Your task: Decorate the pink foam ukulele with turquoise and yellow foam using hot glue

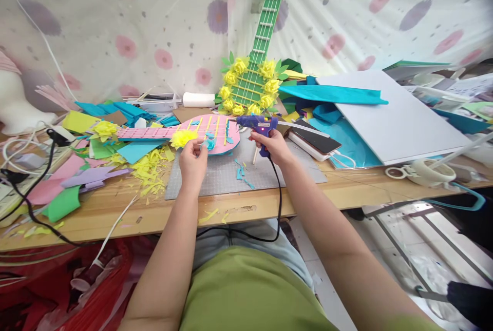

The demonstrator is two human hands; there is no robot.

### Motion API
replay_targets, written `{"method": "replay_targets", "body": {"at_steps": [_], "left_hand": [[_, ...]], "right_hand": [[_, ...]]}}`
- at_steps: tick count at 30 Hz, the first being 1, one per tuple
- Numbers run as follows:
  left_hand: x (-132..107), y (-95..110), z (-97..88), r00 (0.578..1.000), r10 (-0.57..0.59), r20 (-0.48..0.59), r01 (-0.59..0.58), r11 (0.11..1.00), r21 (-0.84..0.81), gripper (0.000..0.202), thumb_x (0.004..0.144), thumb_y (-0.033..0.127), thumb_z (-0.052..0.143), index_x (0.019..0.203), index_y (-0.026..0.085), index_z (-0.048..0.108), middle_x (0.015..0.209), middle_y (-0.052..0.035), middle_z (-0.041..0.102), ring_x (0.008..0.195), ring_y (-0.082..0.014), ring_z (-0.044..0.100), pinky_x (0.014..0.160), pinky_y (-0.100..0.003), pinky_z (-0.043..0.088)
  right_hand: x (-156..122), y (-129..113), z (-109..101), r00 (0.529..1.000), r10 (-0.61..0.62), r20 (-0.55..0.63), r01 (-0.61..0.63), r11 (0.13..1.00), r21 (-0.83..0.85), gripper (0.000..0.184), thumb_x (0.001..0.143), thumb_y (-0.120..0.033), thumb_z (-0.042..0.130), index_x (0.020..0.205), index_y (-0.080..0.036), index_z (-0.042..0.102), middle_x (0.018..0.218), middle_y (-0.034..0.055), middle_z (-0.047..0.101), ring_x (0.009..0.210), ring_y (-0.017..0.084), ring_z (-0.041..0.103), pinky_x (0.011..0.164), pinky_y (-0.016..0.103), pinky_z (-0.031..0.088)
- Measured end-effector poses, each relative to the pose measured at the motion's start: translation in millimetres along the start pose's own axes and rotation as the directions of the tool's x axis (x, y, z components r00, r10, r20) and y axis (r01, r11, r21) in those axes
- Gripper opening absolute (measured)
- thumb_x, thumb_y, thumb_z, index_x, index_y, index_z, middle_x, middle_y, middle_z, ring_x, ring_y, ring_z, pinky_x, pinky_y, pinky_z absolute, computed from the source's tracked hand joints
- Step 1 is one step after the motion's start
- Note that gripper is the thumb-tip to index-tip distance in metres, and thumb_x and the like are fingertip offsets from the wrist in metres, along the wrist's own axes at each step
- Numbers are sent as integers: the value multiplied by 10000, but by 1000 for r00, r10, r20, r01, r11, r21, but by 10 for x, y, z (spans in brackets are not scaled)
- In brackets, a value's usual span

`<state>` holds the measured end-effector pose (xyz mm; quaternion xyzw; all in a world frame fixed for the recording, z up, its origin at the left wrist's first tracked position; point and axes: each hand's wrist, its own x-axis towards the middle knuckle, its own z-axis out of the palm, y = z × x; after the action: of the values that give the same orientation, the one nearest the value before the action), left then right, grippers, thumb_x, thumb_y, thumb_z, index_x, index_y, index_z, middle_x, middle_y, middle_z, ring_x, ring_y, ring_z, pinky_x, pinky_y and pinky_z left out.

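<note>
My right hand is wrapped round the grip of a purple glue gun, its nozzle pointing left over the body of a pink paper guitar. The guitar lies flat, with yellow strips across it and a yellow paper flower on its edge. Between its thumb and fingers, my left hand pinches a small blue paper flower in front of the guitar body. A white glue stick sticks out behind the gun. Beneath lies a grey cutting mat with blue scraps.
A green paper guitar ringed with yellow flowers leans at the back. Paper scraps and a power strip cover the left side. A phone, white board and cup stand right. The gun's black cord hangs over the edge.
</note>
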<state>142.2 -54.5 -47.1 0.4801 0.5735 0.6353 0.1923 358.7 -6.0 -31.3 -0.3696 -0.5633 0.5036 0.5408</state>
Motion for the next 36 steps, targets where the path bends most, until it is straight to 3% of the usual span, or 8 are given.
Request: {"method": "replay_targets", "body": {"at_steps": [5, 12, 20, 36], "left_hand": [[-72, -7, 43, 999, 15, -33, -14, 1000, 24, 287, 699, 205, 588, 968, 193, 489, 677, 40, 570, 568, -98, 543, 596, -233, 440], [-158, 13, 47, 988, 101, -117, -92, 993, 76, 282, 716, 174, 579, 947, 211, 422, 671, 54, 535, 594, -96, 527, 637, -231, 428], [-181, 9, 42, 983, 124, -131, -115, 991, 74, 273, 731, 168, 566, 958, 207, 419, 687, 47, 526, 608, -95, 521, 646, -236, 431], [-212, 8, 57, 981, 151, -121, -141, 986, 84, 265, 730, 173, 577, 945, 206, 426, 703, 40, 530, 616, -97, 525, 649, -235, 439]], "right_hand": [[-118, 18, 144, 980, 44, 195, -13, 987, -159, 428, 632, -579, 696, 738, -171, 619, 579, -6, 570, 470, 76, 445, 420, 225, 341], [-189, -7, 190, 957, 67, 283, 23, 953, -301, 423, 652, -615, 662, 686, -202, 581, 491, -42, 468, 440, 80, 389, 435, 242, 343], [-200, -18, 244, 962, 90, 257, 7, 936, -353, 435, 610, -620, 683, 706, -211, 572, 500, -42, 485, 519, 106, 474, 491, 240, 417], [-187, -4, 250, 964, 80, 253, 19, 930, -367, 383, 634, -571, 688, 727, -221, 563, 592, -10, 545, 642, 148, 550, 529, 253, 434]]}}
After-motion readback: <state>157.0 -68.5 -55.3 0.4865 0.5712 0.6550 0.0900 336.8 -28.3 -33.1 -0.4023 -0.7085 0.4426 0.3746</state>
